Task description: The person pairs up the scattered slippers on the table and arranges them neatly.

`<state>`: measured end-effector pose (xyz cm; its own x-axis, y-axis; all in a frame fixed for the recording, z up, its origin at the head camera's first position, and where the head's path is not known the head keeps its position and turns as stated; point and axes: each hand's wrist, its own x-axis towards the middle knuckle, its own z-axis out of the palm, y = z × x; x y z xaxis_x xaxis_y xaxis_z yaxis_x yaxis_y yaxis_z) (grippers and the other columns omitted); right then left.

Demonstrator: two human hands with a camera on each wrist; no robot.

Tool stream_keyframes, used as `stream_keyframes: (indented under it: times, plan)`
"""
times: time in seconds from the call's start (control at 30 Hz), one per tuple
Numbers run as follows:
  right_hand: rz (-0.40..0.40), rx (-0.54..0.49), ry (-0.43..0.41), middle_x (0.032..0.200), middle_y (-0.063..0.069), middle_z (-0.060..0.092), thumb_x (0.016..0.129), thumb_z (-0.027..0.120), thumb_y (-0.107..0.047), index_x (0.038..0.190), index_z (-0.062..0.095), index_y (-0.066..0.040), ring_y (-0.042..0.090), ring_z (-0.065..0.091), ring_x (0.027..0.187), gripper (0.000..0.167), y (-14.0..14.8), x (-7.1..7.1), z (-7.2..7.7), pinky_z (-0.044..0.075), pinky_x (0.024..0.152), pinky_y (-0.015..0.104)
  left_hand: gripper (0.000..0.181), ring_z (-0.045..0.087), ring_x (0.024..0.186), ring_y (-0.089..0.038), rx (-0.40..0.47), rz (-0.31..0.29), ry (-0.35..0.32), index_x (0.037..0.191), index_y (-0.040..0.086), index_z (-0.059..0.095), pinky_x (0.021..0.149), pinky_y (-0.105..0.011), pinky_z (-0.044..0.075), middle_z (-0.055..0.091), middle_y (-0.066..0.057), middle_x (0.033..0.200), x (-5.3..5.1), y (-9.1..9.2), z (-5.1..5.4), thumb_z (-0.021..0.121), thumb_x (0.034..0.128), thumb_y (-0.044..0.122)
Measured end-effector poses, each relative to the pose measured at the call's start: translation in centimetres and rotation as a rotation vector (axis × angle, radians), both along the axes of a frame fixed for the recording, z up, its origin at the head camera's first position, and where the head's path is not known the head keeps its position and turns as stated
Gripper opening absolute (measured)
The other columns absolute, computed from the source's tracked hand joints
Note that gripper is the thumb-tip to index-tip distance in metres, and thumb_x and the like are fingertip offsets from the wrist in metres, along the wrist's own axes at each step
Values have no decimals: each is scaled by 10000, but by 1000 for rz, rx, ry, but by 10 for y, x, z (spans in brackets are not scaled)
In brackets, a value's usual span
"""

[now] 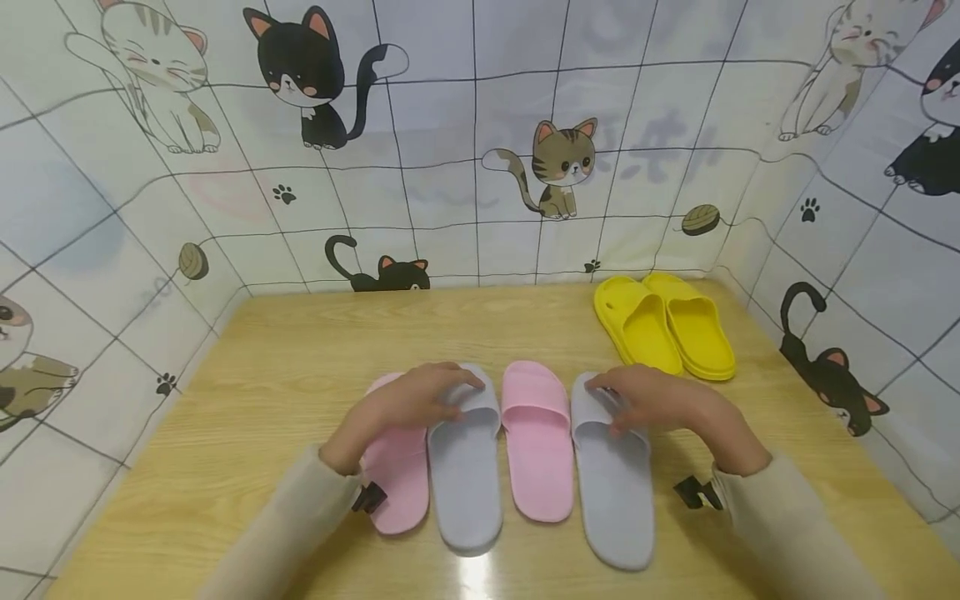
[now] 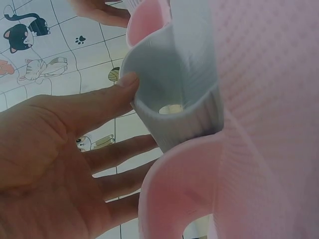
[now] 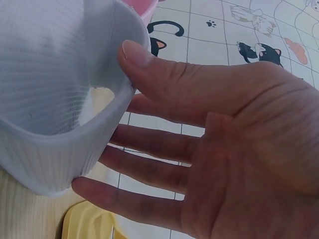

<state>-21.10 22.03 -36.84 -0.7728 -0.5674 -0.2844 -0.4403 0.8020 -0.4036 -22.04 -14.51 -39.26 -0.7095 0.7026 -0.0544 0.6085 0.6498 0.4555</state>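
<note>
1. Here's the left hand (image 1: pixel 405 402), fingers long and spread, thumb (image 2: pixel 128 80) right at the strap rim of the left grey slipper (image 1: pixel 467 487), holding nothing in a curl!
2. Over to the right hand (image 1: pixel 663 400), a near mirror: thumb (image 3: pixel 137 54) on the rim of the right grey slipper (image 1: pixel 618 504), the other fingers reaching straight along the outside of its strap (image 3: pixel 45 157).
3. Both grey slippers lie flat, toes to the wall, heels towards the person.
4. Tucked partly under the left hand, the left pink slipper (image 1: pixel 400 492) lies just beside the left grey one, and between the two greys sits the right pink slipper (image 1: pixel 538 471): pink, grey, pink, grey, all in one row!
5. Back along the arms now, pale sleeves (image 1: pixel 292 508), with a small black piece (image 1: pixel 697 492) at each cuff.
6. Beyond the right hand, the yellow pair (image 1: pixel 654 343) sits side by side, slightly angled, at the back right.
7. Everything rests on the wooden table (image 1: pixel 300 350).
8. And behind it all, the white wall (image 1: pixel 442 192), lined in a grid, with cartoon cats (image 1: pixel 564 162) and paw prints (image 1: pixel 284 194) all over!
</note>
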Motion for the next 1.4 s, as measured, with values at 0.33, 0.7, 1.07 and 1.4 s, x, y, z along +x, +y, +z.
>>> stream_keyframes:
  times: [0.33, 0.7, 1.07, 1.4]
  plan:
    - [45, -14, 26, 1359, 160, 664, 840, 855, -207, 1401, 607, -4, 287, 625, 1158, 646, -1, 3, -2, 516, 1055, 560, 469, 586, 1314, -276, -41, 21, -25, 1373, 172, 653, 1115, -475, 482, 638, -84, 1397, -1, 1, 0, 769, 920, 132]
    - [45, -32, 20, 1397, 171, 645, 840, 848, -181, 1404, 607, -17, 341, 613, 1237, 635, -1, 6, 3, 494, 1083, 580, 450, 599, 1259, -266, -34, -11, -45, 1350, 186, 675, 1093, -482, 486, 646, -67, 1358, -1, 3, 10, 778, 913, 153]
    - [32, -17, -34, 1392, 97, 654, 812, 872, -180, 1383, 633, -96, 253, 611, 1185, 625, -5, 9, 2, 512, 1070, 545, 437, 585, 1180, -202, -67, -14, -89, 1301, 249, 693, 1064, -442, 473, 644, 10, 1300, 9, -1, 13, 811, 884, 198]
    - [31, -30, -33, 1400, 104, 648, 809, 866, -155, 1383, 633, -95, 259, 608, 1188, 623, -2, 6, 2, 513, 1065, 544, 429, 570, 1180, -201, -54, -6, -118, 1299, 265, 689, 1073, -463, 461, 641, 25, 1292, 10, -3, 15, 801, 891, 193]
